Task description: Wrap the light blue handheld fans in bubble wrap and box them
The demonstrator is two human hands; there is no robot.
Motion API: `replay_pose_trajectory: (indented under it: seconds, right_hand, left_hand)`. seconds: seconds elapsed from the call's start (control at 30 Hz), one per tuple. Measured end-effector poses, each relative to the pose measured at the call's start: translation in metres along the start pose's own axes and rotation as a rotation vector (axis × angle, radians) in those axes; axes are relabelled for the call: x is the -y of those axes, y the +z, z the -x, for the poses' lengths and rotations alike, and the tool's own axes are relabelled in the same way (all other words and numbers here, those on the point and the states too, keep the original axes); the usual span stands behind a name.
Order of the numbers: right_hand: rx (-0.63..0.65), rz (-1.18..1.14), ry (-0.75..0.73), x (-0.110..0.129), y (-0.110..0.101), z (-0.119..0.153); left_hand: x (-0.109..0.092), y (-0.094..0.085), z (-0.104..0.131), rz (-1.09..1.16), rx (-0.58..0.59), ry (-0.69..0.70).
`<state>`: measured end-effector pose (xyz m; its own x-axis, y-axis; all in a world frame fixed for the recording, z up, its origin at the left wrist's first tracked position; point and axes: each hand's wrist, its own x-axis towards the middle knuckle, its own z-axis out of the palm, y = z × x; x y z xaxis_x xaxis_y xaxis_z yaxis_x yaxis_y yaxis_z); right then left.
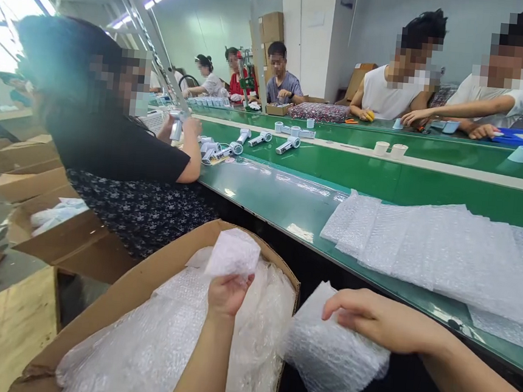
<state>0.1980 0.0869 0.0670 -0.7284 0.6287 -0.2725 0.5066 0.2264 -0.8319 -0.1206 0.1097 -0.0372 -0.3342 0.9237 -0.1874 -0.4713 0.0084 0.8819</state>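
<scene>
My left hand (226, 295) is closed on a small folded bubble-wrap piece (233, 254), held up over an open cardboard box. My right hand (367, 315) grips the top edge of a larger bubble-wrap bag (332, 358), which hangs tilted between the box and the table edge. Inside the cardboard box (110, 305), a heap of clear bubble wrap (153, 333) lies below my left hand. A spread of overlapping bubble-wrap bags (435, 248) covers the near edge of the green table beyond my right hand.
The green table (263, 181) carries a pale strip. Several grey-white handheld devices (288, 145) and white cups (398, 150) sit on it. At left, a person in black (124, 135) holds a device; other people work opposite. More cardboard boxes (53, 220) stand on the left floor.
</scene>
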Motion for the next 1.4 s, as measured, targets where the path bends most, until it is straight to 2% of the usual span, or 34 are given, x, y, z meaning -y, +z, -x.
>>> replay_pose_trajectory:
  seconds: [0.03,0.13,0.23,0.27,0.33,0.4,0.47,0.57,0.63,0.7,0.77,0.83,0.87,0.9,0.97,1.0,1.07,1.13,1.2,1.27,1.33,1.4]
  right_hand:
    - [0.054,-0.014,-0.04,-0.004,-0.002,-0.009]
    - [0.141,-0.089,-0.11,-0.012,-0.006,-0.036]
    - [0.093,-0.2,-0.057,-0.013,-0.01,-0.047]
    - [0.068,-0.268,-0.015,-0.011,-0.011,-0.047]
    - [0.031,-0.454,0.065,-0.006,-0.013,-0.04]
    - [-0.005,-0.575,0.064,-0.001,-0.013,-0.029]
    - [-0.06,-0.513,0.017,0.002,-0.014,-0.017]
    - [-0.234,-0.328,0.019,0.002,-0.014,-0.001]
    - [-0.363,-0.318,0.051,0.0,-0.014,0.007]
    - [-0.428,-0.348,0.079,0.0,-0.013,0.014]
    - [-0.441,-0.361,0.115,0.002,-0.011,0.019]
    - [-0.443,-0.327,0.15,0.004,-0.009,0.021]
    - [-0.441,-0.29,0.155,0.006,-0.008,0.022]
    - [-0.435,-0.245,0.15,0.008,-0.007,0.023]
    - [-0.413,-0.162,0.106,0.013,-0.005,0.025]
    - [-0.407,-0.132,0.073,0.015,-0.004,0.026]
    - [-0.417,-0.104,0.011,0.016,-0.002,0.031]
    - [-0.451,-0.108,-0.01,0.014,-0.002,0.04]
    - [-0.513,-0.141,0.027,0.007,-0.003,0.053]
    - [-0.592,-0.191,0.084,-0.001,-0.007,0.067]
    - [-0.631,-0.205,0.099,-0.008,-0.012,0.081]
    - [-0.599,-0.157,0.034,-0.01,-0.018,0.092]
  left_hand:
    - [-0.01,-0.002,0.018,-0.071,0.072,0.083]
    - [-0.041,0.003,0.068,-0.492,0.358,0.368]
    - [-0.064,0.021,0.106,-0.849,0.606,0.547]
    - [-0.069,0.029,0.115,-0.997,0.676,0.645]
    - [-0.073,0.044,0.127,-1.33,0.806,0.933]
    - [-0.073,0.057,0.133,-1.53,0.859,1.196]
    - [-0.07,0.062,0.135,-1.591,0.863,1.37]
    - [-0.063,0.055,0.133,-1.512,0.791,1.539]
    - [-0.058,0.043,0.132,-1.412,0.702,1.582]
    - [-0.055,0.032,0.132,-1.377,0.663,1.544]
    - [-0.059,0.027,0.135,-1.419,0.797,1.389]
    - [-0.07,0.034,0.138,-1.406,0.921,1.148]
    - [-0.077,0.042,0.14,-1.347,0.899,1.05]
    - [-0.084,0.053,0.141,-1.272,0.822,0.993]
    - [-0.093,0.08,0.141,-1.137,0.633,0.979]
    - [-0.092,0.095,0.139,-1.098,0.601,0.983]
    - [-0.083,0.122,0.133,-1.022,0.665,0.913]
    - [-0.068,0.141,0.127,-0.809,0.672,0.69]
    - [-0.058,0.151,0.123,-0.552,0.532,0.426]
    - [-0.055,0.157,0.125,-0.43,0.408,0.271]
    - [-0.058,0.165,0.131,-0.448,0.43,0.214]
    - [-0.06,0.177,0.139,-0.499,0.587,0.162]
